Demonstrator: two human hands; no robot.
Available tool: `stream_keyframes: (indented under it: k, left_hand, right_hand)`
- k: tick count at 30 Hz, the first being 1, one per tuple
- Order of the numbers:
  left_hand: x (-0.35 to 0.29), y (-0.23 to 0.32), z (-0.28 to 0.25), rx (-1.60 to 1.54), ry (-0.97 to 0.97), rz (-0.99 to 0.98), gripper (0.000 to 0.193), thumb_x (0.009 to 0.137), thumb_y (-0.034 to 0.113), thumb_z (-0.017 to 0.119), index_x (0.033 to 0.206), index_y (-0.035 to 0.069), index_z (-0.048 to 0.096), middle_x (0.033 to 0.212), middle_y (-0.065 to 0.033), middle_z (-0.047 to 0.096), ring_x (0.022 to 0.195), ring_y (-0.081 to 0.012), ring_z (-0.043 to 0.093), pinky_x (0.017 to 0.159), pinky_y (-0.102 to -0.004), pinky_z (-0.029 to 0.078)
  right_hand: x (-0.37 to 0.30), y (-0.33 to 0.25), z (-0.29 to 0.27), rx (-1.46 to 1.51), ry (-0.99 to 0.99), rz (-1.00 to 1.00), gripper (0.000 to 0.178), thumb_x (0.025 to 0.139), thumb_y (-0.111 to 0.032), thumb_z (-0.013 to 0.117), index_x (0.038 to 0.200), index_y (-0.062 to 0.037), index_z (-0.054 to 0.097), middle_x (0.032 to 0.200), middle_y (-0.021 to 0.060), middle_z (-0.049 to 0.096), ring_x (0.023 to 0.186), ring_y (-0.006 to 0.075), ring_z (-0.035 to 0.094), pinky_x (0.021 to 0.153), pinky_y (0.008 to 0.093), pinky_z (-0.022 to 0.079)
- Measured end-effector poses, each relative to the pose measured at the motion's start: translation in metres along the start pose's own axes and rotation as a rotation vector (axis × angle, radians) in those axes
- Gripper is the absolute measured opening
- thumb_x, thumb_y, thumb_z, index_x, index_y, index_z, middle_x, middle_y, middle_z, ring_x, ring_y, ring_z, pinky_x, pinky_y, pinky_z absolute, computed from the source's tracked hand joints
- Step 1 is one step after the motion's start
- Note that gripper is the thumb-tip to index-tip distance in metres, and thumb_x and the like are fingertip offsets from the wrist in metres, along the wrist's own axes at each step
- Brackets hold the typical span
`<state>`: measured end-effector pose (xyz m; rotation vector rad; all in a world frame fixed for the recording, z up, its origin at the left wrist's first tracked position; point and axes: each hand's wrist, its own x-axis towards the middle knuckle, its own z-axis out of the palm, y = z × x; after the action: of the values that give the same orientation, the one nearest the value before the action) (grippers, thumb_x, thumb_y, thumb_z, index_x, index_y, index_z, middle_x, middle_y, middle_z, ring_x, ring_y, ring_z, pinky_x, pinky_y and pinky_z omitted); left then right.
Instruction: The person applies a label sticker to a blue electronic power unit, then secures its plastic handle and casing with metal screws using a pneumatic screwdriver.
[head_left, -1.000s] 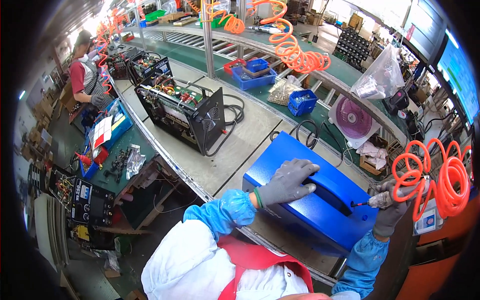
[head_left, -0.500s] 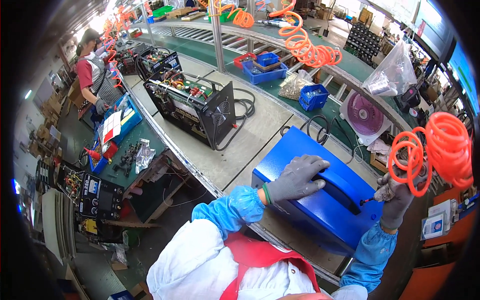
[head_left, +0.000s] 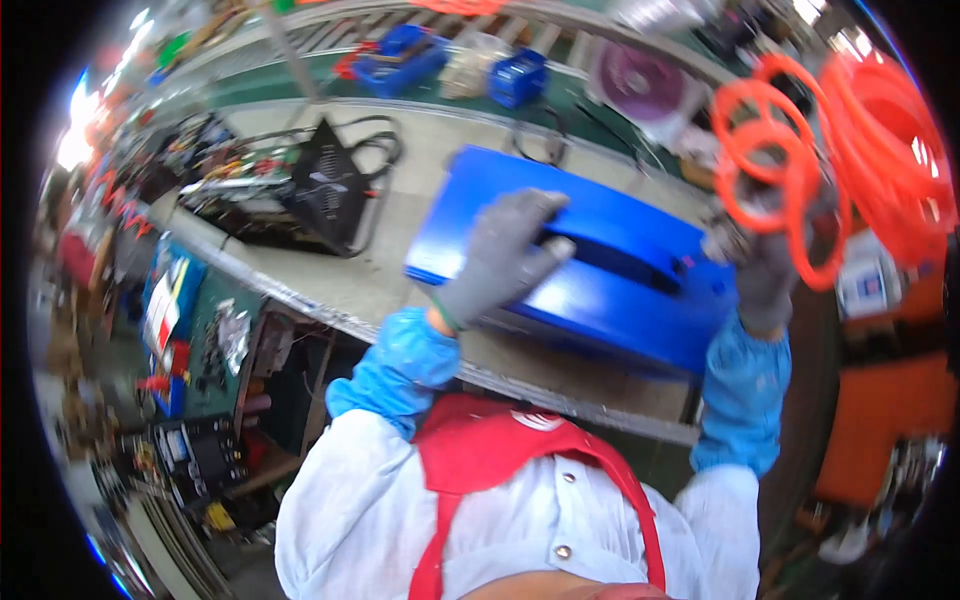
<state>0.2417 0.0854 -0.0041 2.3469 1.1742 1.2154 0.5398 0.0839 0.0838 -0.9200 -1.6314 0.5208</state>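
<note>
A blue metal casing (head_left: 610, 315) lies at an angle on the bench before me, with a dark recessed handle (head_left: 620, 262) along its top. My left hand (head_left: 505, 250), in a grey glove, rests on the casing at the handle's left end, fingers apart and thumb by the slot. At the casing's right end my right hand (head_left: 768, 285), also gloved, is closed around an air screwdriver (head_left: 728, 238), its tip near the handle's right end. An orange coiled hose (head_left: 885, 150) hangs in front of that hand and partly hides it. Motion blurs the picture.
An opened machine with a black panel (head_left: 330, 190) stands left on the bench (head_left: 400, 260). Behind are blue bins (head_left: 518, 78), a bag of small parts (head_left: 475, 68) and a purple fan (head_left: 640, 80). Another machine (head_left: 195, 455) sits lower left.
My view has turned, so the casing and bench appear farther left and higher. Both hands stay at the casing; the screwdriver's tip, sharp before, is now blurred near the handle's end.
</note>
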Motion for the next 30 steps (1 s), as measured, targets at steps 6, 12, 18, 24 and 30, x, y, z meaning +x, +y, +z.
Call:
stream_keyframes:
  k: [6, 12, 18, 24, 30]
  left_hand:
    - [0.010, 0.011, 0.002, -0.017, -0.011, -0.081, 0.047, 0.082, 0.023, 0.070, 0.124, 0.006, 0.059, 0.115, -0.0155, 0.062, 0.105, -0.0326, 0.059, 0.093, -0.0426, 0.045]
    - [0.008, 0.013, 0.005, -0.021, -0.071, -0.111, 0.049, 0.082, 0.022, 0.070, 0.126, 0.005, 0.058, 0.118, -0.0173, 0.061, 0.107, -0.0335, 0.058, 0.095, -0.0431, 0.044]
    - [0.008, 0.013, 0.002, -0.017, -0.058, -0.093, 0.049, 0.081, 0.020, 0.070, 0.125, 0.004, 0.057, 0.118, -0.0177, 0.061, 0.107, -0.0333, 0.058, 0.094, -0.0432, 0.045]
    - [0.007, 0.011, 0.001, -0.015, -0.051, -0.075, 0.049, 0.081, 0.021, 0.071, 0.125, 0.004, 0.057, 0.118, -0.0174, 0.061, 0.107, -0.0333, 0.058, 0.094, -0.0432, 0.045]
    - [0.009, 0.015, -0.002, -0.019, -0.110, -0.122, 0.051, 0.082, 0.020, 0.071, 0.127, -0.001, 0.057, 0.124, -0.0216, 0.059, 0.113, -0.0345, 0.058, 0.098, -0.0411, 0.046]
  right_hand:
    - [0.011, -0.019, 0.022, -0.018, 0.064, -0.032, 0.019, 0.077, -0.009, 0.067, 0.094, -0.0013, 0.066, 0.080, 0.0025, 0.067, 0.064, 0.0124, 0.059, 0.059, 0.0276, 0.048]
    - [0.015, -0.015, 0.026, -0.213, 0.024, -0.151, 0.027, 0.072, -0.012, 0.074, 0.096, -0.0016, 0.068, 0.078, 0.0047, 0.068, 0.069, 0.0126, 0.063, 0.063, 0.0290, 0.050]
    - [0.013, -0.017, 0.022, 0.190, 0.132, 0.184, 0.014, 0.076, -0.005, 0.067, 0.088, 0.0021, 0.066, 0.071, 0.0080, 0.066, 0.055, 0.0145, 0.062, 0.051, 0.0271, 0.052]
    - [0.012, -0.017, 0.013, 0.135, 0.097, 0.135, 0.017, 0.084, -0.009, 0.064, 0.093, 0.0058, 0.064, 0.079, 0.0129, 0.066, 0.064, 0.0194, 0.066, 0.060, 0.0339, 0.058]
    - [0.017, -0.022, -0.005, 0.156, 0.191, 0.091, 0.019, 0.087, -0.011, 0.063, 0.090, 0.0077, 0.063, 0.081, 0.0162, 0.063, 0.068, 0.0235, 0.064, 0.064, 0.0374, 0.058]
